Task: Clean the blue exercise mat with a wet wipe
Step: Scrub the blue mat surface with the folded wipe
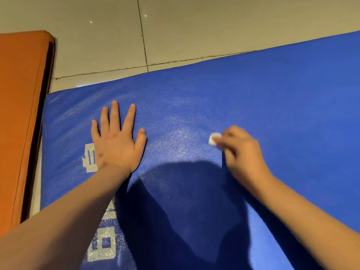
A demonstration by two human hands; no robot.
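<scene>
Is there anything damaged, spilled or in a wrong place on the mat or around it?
Nothing stands out. The blue padded exercise mat lies flat on the pale tiled floor, with no tear or spill visible. The left hand presses flat on it; the right hand holds a small white wet wipe against it.

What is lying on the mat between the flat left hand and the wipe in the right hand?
Nothing lies there. In the head view, the blue mat is bare between the left hand and the wet wipe held by the right hand.
</scene>
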